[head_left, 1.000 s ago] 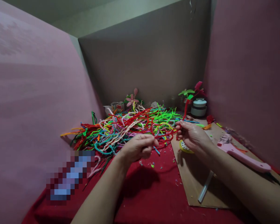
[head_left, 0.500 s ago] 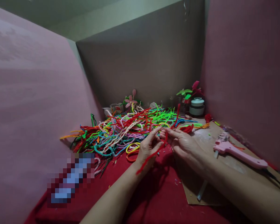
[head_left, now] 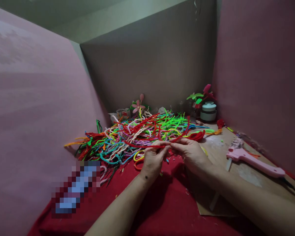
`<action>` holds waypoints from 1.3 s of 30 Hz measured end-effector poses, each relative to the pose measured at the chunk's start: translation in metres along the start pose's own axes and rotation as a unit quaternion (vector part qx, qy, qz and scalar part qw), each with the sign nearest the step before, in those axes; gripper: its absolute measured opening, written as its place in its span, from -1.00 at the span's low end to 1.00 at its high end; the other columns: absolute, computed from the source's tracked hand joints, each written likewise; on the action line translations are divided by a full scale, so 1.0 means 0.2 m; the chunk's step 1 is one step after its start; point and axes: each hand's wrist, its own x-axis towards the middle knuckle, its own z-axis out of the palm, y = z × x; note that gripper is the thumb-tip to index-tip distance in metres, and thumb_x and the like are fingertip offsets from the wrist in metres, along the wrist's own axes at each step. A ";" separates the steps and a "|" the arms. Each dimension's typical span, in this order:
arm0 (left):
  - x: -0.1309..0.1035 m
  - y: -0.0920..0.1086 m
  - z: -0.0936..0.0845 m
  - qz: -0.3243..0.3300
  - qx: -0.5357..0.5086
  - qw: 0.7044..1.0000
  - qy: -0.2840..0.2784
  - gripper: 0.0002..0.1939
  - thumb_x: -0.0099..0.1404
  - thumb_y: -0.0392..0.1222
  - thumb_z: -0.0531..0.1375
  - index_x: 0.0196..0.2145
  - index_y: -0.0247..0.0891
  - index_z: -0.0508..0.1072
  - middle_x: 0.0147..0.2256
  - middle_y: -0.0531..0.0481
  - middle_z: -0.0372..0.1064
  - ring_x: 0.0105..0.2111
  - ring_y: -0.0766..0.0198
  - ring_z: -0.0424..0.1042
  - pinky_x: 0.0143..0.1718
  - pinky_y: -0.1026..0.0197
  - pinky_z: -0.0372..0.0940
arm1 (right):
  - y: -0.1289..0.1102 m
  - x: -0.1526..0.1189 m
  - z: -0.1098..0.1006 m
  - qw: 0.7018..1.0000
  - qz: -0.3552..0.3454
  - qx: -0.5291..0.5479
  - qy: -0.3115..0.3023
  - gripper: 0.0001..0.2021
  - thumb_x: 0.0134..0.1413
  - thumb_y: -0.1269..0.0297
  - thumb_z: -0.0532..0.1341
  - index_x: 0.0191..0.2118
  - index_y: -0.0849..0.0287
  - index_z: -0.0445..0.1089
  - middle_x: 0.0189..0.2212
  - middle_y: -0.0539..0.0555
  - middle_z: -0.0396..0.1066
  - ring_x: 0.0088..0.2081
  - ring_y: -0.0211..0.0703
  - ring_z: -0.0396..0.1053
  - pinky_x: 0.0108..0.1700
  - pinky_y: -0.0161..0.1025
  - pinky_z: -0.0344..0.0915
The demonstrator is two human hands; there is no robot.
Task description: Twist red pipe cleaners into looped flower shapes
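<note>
A red pipe cleaner (head_left: 140,146) stretches sideways between my two hands, just in front of the heap of coloured pipe cleaners. My left hand (head_left: 153,160) pinches it between thumb and fingers, and its free end points left over the heap. Close beside, my right hand (head_left: 193,154) grips it with the fingertips pressed together, almost touching the left ones. Another end of red curves up behind the right fingers. The exact spot between the fingertips is partly hidden.
A tangled heap of pipe cleaners (head_left: 135,131) lies behind my hands. On the right, a pink glue gun (head_left: 255,161) rests on a brown board (head_left: 248,177). Behind are a pale green jar (head_left: 208,112) and a pink flower (head_left: 138,107). A blurred blue object (head_left: 78,186) lies left.
The red pipe cleaner has swung from hanging diagonally over my left wrist to lying nearly level, pointing left. My left hand has turned, with its fingers now closed on the strand.
</note>
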 end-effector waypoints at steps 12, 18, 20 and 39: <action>0.02 0.06 -0.02 -0.096 -0.084 0.992 -0.025 -0.77 -0.02 -0.16 0.28 -0.44 -0.35 0.37 -0.68 0.12 0.28 -0.72 0.44 0.23 -0.69 0.38 0.14 | -0.02 -0.01 -0.01 0.960 -0.060 -0.265 -0.062 -0.84 -0.07 0.28 0.11 -0.54 0.25 0.30 -0.66 -0.05 0.26 -0.61 -0.34 0.14 -0.54 -0.35 0.04; 0.03 0.02 -0.04 -0.092 -0.048 0.991 -0.079 -0.80 -0.01 -0.17 0.26 -0.47 -0.35 0.36 -0.67 0.12 0.26 -0.73 0.45 0.21 -0.72 0.38 0.11 | -0.06 -0.03 -0.02 0.839 -0.141 -0.501 -0.157 -0.79 -0.09 0.44 0.00 -0.47 0.22 0.38 -0.53 0.00 0.37 -0.46 -0.24 0.27 -0.36 -0.32 0.12; 0.03 0.03 -0.05 -0.095 -0.048 0.989 -0.100 -0.78 0.00 -0.14 0.25 -0.46 -0.34 0.35 -0.64 0.11 0.29 -0.72 0.44 0.23 -0.72 0.38 0.12 | -0.06 -0.03 -0.01 0.803 -0.139 -0.555 -0.169 -0.77 -0.10 0.44 -0.01 -0.46 0.21 0.39 -0.52 0.03 0.39 -0.45 -0.22 0.29 -0.36 -0.32 0.12; 0.02 0.04 -0.02 -0.106 -0.075 0.989 -0.073 -0.76 -0.02 -0.13 0.27 -0.58 -0.37 0.36 -0.69 0.08 0.29 -0.72 0.41 0.25 -0.68 0.34 0.19 | -0.04 -0.03 -0.03 0.819 -0.112 -0.528 -0.197 -0.79 -0.14 0.46 -0.01 -0.54 0.19 0.36 -0.57 -0.01 0.33 -0.47 -0.26 0.23 -0.37 -0.34 0.11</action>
